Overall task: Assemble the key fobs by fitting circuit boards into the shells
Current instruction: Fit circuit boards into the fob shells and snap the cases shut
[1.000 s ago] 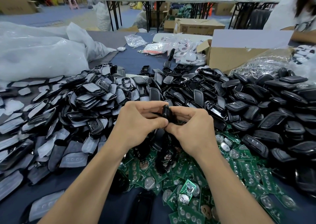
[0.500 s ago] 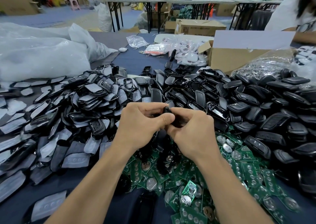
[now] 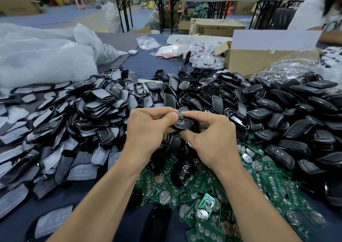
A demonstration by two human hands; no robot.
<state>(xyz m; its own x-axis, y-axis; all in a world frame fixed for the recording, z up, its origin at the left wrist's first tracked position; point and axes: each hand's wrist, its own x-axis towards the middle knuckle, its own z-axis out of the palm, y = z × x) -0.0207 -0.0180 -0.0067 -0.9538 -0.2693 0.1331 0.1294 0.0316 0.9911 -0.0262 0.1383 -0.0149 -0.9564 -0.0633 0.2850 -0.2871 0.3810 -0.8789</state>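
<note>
Now | key fob (image 3: 185, 125) long axis left-right, buttons up | left hand (image 3: 149, 129), right hand (image 3: 209, 140): grips pinching it

Circuit boards (image 3: 268, 182) near centre; shells (image 3: 259, 113) behind and beside; box (image 3: 259, 62) beyond, right.

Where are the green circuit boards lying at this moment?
In the head view, the green circuit boards lie heaped at lower centre-right, beneath the right hand, with the black shells piled just beyond them.

Your key fob (image 3: 185, 125): glossy black, white button icons. Before you: circuit boards (image 3: 272, 184) green, coin cells (image 3: 165, 196) silver, shells (image 3: 268, 116) black, counter (image 3: 148, 65) dark blue.
</note>
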